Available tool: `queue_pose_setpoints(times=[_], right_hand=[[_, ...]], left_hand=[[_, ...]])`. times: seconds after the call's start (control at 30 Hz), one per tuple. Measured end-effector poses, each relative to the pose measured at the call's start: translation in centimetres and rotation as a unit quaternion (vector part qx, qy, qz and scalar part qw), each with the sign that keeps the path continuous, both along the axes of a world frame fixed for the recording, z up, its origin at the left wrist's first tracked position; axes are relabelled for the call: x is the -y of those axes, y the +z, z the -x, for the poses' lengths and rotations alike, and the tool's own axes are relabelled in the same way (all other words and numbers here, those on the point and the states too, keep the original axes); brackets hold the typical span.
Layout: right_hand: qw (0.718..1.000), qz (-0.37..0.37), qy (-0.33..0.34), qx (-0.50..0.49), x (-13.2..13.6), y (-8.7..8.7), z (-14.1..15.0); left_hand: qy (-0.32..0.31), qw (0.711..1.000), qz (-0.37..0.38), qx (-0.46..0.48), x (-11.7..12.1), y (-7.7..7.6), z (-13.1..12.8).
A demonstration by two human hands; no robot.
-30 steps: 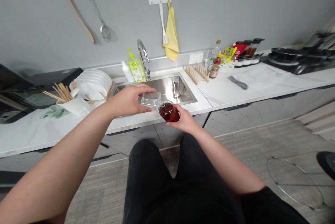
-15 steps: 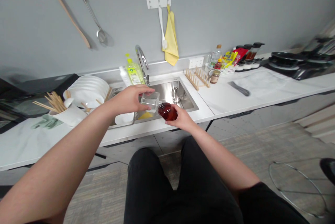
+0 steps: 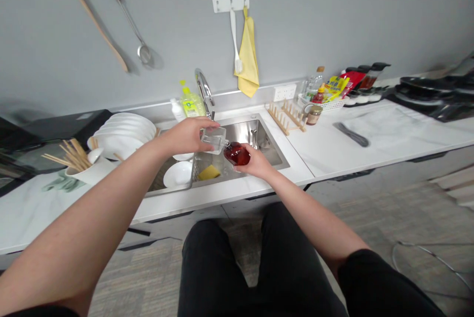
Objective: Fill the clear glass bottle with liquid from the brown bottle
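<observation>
My left hand [image 3: 185,135] is closed around a clear, square-sided bottle [image 3: 217,140], tipped on its side with its neck pointing right. My right hand [image 3: 256,161] grips a rounded, dark red see-through bottle [image 3: 237,154] from its right side. The two bottle necks meet or nearly meet; I cannot tell whether liquid runs between them. Both bottles are over the steel sink [image 3: 276,154]. Under them, a yellow sponge [image 3: 209,173] lies in the sink. White bowls [image 3: 177,175] sit in the draining basket to its left.
The tap [image 3: 203,87] rises behind my hands, with a green soap bottle [image 3: 192,104] beside it. White plates [image 3: 124,129] and a chopstick holder [image 3: 91,171] stand left. A wooden rack [image 3: 287,117], a small jar [image 3: 314,114] and a grey strip-like object [image 3: 351,134] are right.
The view has shifted slightly, so the counter items at right appear further right. The dark red bottle has tilted a little; both hands keep their grips.
</observation>
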State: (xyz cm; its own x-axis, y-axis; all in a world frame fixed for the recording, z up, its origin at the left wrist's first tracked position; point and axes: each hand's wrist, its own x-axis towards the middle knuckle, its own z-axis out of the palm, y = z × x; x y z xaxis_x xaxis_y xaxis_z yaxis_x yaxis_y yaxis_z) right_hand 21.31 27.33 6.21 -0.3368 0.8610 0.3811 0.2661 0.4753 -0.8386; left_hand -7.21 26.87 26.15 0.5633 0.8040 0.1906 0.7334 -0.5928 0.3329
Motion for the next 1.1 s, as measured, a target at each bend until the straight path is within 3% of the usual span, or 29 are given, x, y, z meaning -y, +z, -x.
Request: queue_pose_setpoints(times=[0.37, 0.63, 1.1], right_hand=[[1.000, 0.028, -0.005, 0.000, -3.2, -1.4, 0.5], [0.999, 0.027, -0.017, -0.008, -4.7, -1.9, 0.8], [0.999, 0.018, -0.009, -0.027, -5.6, -2.0, 0.3]], left_hand=[[-0.017, 0.994, -0.028, -0.105, -4.0, -0.1, -0.9], [-0.014, 0.987, -0.033, -0.156, -5.2, 1.2, -2.3], [-0.015, 0.984, -0.040, -0.173, -5.9, 1.8, -3.3]])
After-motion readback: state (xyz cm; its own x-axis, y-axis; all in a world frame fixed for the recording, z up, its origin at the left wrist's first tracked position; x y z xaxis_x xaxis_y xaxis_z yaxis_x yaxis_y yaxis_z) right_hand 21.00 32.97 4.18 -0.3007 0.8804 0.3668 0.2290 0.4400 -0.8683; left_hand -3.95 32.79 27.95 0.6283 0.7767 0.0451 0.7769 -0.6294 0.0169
